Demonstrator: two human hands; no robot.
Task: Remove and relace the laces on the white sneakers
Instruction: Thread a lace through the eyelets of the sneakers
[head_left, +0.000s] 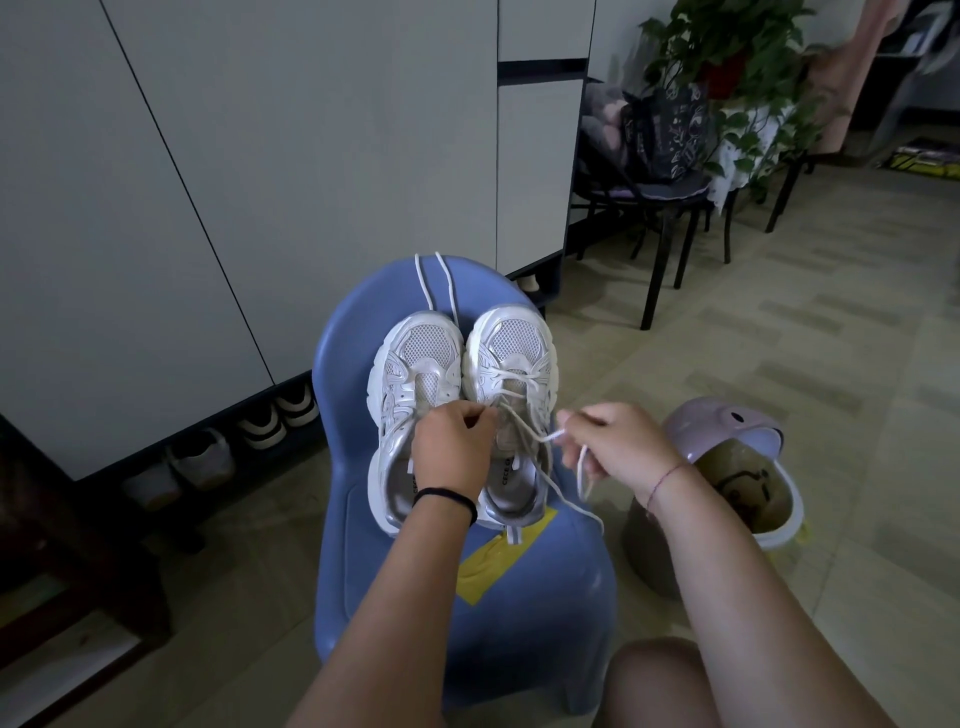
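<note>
The two sneakers sit side by side on the blue stool (363, 519), toes away from me. My left hand (452, 447) is pinched at the eyelets of the right-side sneaker (511, 364). My right hand (613, 441), just right of it, is closed on the lace (535, 434), which runs leftward back to the shoe.

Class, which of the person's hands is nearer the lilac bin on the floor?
Right. The right hand is just left of the lilac bin; the left hand lies farther left, over the sneakers.
</note>
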